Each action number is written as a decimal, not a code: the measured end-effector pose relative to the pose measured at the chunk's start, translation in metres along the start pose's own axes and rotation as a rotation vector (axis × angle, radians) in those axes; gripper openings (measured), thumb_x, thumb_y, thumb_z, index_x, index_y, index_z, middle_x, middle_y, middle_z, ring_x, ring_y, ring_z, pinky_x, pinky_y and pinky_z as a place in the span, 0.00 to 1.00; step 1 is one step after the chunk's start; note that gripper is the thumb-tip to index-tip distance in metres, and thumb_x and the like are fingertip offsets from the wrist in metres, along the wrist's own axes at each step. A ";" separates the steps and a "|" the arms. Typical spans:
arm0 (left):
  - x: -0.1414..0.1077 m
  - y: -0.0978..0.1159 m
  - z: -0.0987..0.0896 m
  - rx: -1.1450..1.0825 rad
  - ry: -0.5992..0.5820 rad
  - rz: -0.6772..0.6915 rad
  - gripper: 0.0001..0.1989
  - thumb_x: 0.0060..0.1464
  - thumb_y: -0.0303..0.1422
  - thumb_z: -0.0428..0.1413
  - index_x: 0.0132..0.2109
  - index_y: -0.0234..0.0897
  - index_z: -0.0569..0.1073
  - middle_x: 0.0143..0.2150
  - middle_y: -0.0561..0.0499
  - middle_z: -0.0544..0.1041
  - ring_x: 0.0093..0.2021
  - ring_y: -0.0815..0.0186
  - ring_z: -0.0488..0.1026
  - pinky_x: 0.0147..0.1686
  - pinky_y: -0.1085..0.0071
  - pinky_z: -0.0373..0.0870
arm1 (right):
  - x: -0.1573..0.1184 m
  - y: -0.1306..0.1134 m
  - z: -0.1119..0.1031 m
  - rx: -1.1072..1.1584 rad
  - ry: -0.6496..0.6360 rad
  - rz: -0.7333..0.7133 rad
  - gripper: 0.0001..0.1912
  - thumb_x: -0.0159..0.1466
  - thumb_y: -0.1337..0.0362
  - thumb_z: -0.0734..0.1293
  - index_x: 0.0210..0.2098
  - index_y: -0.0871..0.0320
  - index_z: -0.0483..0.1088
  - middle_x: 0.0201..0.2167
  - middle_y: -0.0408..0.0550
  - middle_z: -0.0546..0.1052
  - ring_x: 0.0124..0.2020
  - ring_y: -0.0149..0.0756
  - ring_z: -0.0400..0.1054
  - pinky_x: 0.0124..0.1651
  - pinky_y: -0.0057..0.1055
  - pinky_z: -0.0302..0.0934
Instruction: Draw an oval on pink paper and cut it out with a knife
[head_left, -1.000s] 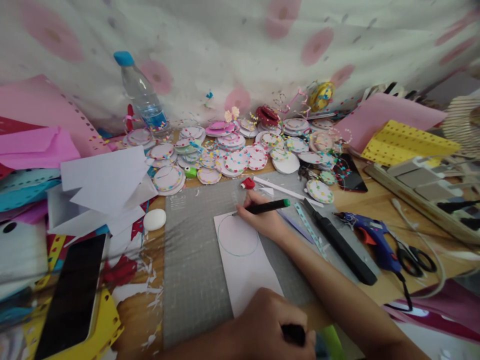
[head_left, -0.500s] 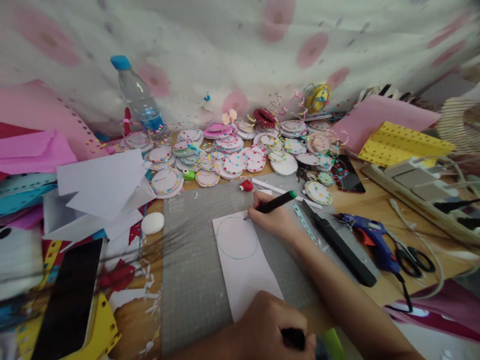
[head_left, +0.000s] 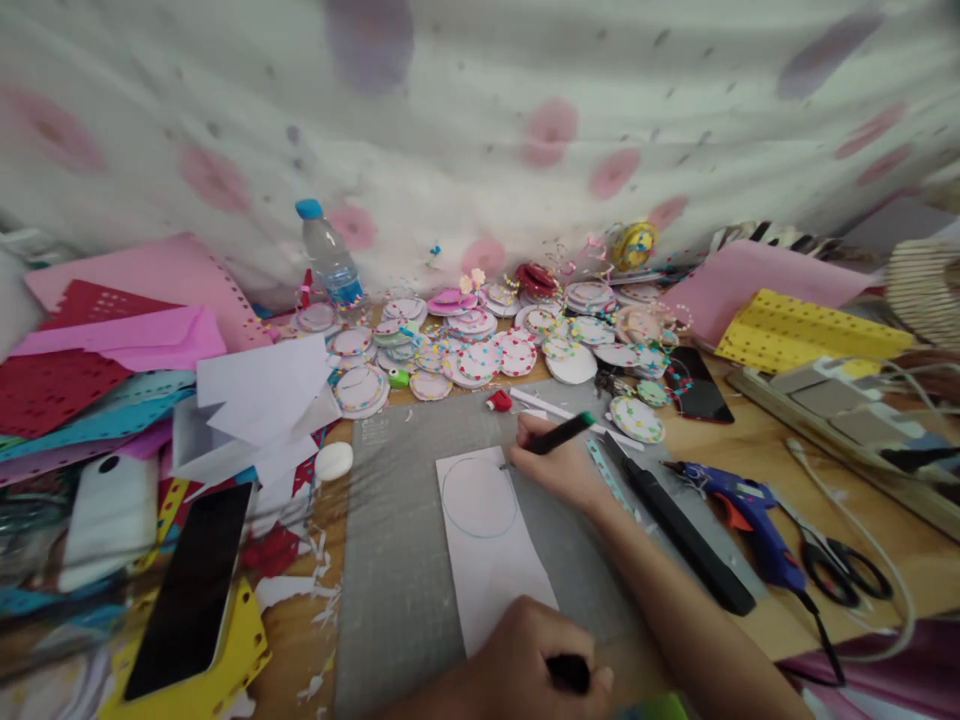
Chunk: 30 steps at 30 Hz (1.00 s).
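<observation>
My right hand [head_left: 556, 466] is closed on a black marker with a green end [head_left: 562, 434]; its tip is at the upper right edge of a white paper strip [head_left: 495, 580]. A thin green circle [head_left: 480, 538] is drawn on the upper part of that strip. At the strip's lower end, my left hand [head_left: 529, 655] is curled round a small black object [head_left: 568, 673], mostly hidden by the fingers. Under the paper lies a grey cutting mat [head_left: 397, 570].
Decorated paper discs [head_left: 480, 362] are heaped behind the mat, beside a water bottle [head_left: 330, 260]. Coloured paper and a phone [head_left: 191, 590] lie left. On the right are a black cutter-like tool [head_left: 686, 535], a blue glue gun [head_left: 754, 515], scissors [head_left: 840, 570] and a power strip [head_left: 840, 430].
The view has shifted, so the table things appear lower and those at left farther right. The marker tip has come just off the circle toward the paper's edge. Both hands keep their holds.
</observation>
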<state>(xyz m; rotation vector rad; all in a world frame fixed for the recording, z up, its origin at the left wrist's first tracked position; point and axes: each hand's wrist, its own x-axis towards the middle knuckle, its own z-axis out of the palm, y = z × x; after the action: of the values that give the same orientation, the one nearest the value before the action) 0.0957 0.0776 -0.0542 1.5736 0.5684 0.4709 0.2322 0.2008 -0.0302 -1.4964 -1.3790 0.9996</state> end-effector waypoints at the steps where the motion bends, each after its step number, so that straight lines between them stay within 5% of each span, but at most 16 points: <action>1: -0.002 0.006 -0.003 0.031 0.026 -0.032 0.19 0.41 0.29 0.55 0.16 0.36 0.51 0.13 0.61 0.46 0.15 0.79 0.46 0.16 0.78 0.41 | -0.001 -0.001 0.000 0.036 0.040 -0.012 0.12 0.51 0.62 0.65 0.19 0.55 0.55 0.16 0.36 0.58 0.21 0.28 0.51 0.24 0.26 0.45; 5: -0.021 0.044 -0.030 0.127 0.157 -0.245 0.13 0.45 0.29 0.53 0.20 0.37 0.54 0.19 0.59 0.55 0.22 0.76 0.53 0.21 0.79 0.50 | -0.012 -0.007 0.001 0.218 0.115 -0.018 0.16 0.60 0.53 0.64 0.25 0.53 0.55 0.14 0.32 0.54 0.16 0.26 0.47 0.20 0.25 0.43; 8: -0.050 0.067 -0.059 0.125 0.219 -0.238 0.07 0.56 0.34 0.46 0.32 0.37 0.65 0.30 0.55 0.68 0.32 0.71 0.64 0.31 0.78 0.62 | -0.035 -0.018 0.001 0.490 0.019 -0.018 0.14 0.57 0.55 0.70 0.33 0.54 0.63 0.19 0.34 0.63 0.17 0.25 0.52 0.21 0.25 0.48; 12: -0.085 0.076 -0.080 0.281 0.387 -0.336 0.15 0.63 0.42 0.42 0.44 0.40 0.70 0.39 0.54 0.73 0.40 0.68 0.68 0.40 0.76 0.65 | -0.080 -0.039 -0.002 0.698 -0.198 0.017 0.13 0.63 0.53 0.63 0.35 0.57 0.70 0.17 0.39 0.67 0.16 0.27 0.56 0.19 0.26 0.50; 16: -0.095 0.076 -0.081 0.401 0.457 -0.290 0.16 0.61 0.44 0.47 0.47 0.39 0.71 0.43 0.51 0.74 0.43 0.66 0.70 0.41 0.74 0.65 | -0.114 -0.061 -0.006 0.699 -0.262 0.033 0.15 0.62 0.54 0.64 0.29 0.59 0.72 0.12 0.40 0.65 0.13 0.26 0.53 0.16 0.25 0.44; 20: -0.097 0.086 -0.076 0.457 0.389 -0.137 0.15 0.61 0.42 0.49 0.45 0.37 0.72 0.40 0.50 0.73 0.41 0.66 0.69 0.41 0.73 0.65 | -0.132 -0.074 -0.006 0.654 -0.304 0.011 0.14 0.63 0.56 0.63 0.29 0.59 0.72 0.14 0.40 0.66 0.14 0.26 0.55 0.16 0.24 0.44; 26: -0.107 0.103 -0.066 0.533 0.193 -0.092 0.13 0.63 0.40 0.47 0.48 0.40 0.70 0.42 0.51 0.73 0.45 0.66 0.70 0.44 0.73 0.65 | -0.154 -0.072 0.009 0.586 -0.424 0.039 0.13 0.65 0.57 0.62 0.33 0.59 0.71 0.16 0.40 0.66 0.17 0.27 0.57 0.20 0.25 0.47; 30: -0.116 0.102 -0.052 0.676 0.126 -0.060 0.14 0.64 0.40 0.44 0.48 0.39 0.68 0.40 0.51 0.75 0.40 0.65 0.72 0.39 0.73 0.66 | -0.178 -0.071 0.032 0.735 -0.288 0.065 0.13 0.62 0.58 0.61 0.27 0.58 0.71 0.16 0.40 0.64 0.16 0.26 0.53 0.19 0.26 0.44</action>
<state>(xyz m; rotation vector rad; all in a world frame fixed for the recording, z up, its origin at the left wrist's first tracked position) -0.0195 0.0432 0.0559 2.1681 0.9334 0.3484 0.1660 0.0281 0.0281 -0.8686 -0.9754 1.5936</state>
